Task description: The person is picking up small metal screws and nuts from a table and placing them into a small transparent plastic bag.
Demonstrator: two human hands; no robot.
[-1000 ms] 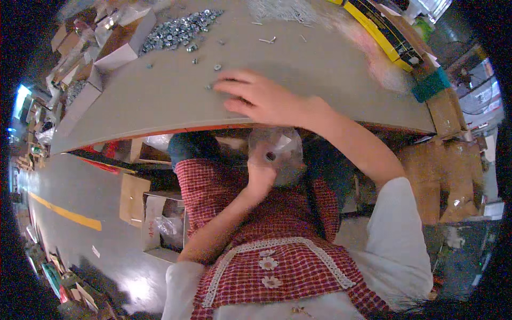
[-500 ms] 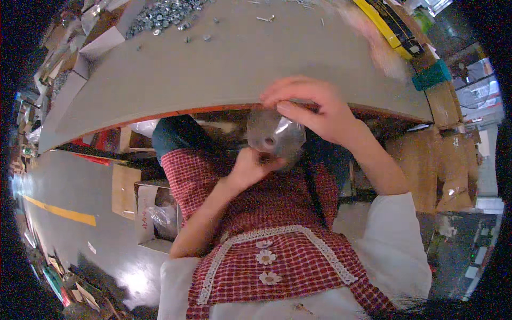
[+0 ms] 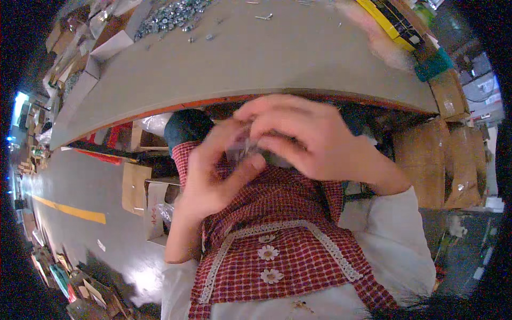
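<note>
In front of my lap, just below the table edge, both hands close around a clear plastic bag (image 3: 241, 151). My left hand (image 3: 210, 173) has its thumb and fingers bent round the near left side of the bag. From the right, my right hand (image 3: 312, 140) reaches over with curled fingers that meet the bag's top next to the left fingers. Most of the bag is covered by the hands, and its contents cannot be made out. Some motion blur softens the fingers.
On the grey table (image 3: 256, 58) lies a pile of small metal parts (image 3: 170, 18), with a few loose pieces nearby. A yellow and black box (image 3: 392, 24) and a teal block (image 3: 433, 65) sit far right. Cardboard boxes (image 3: 421, 162) stand right of my legs; an open carton (image 3: 156, 210) is at left.
My left hand has moved up and my right hand down and left, so they now meet around the bag. The bag, plainly visible before, is mostly covered.
</note>
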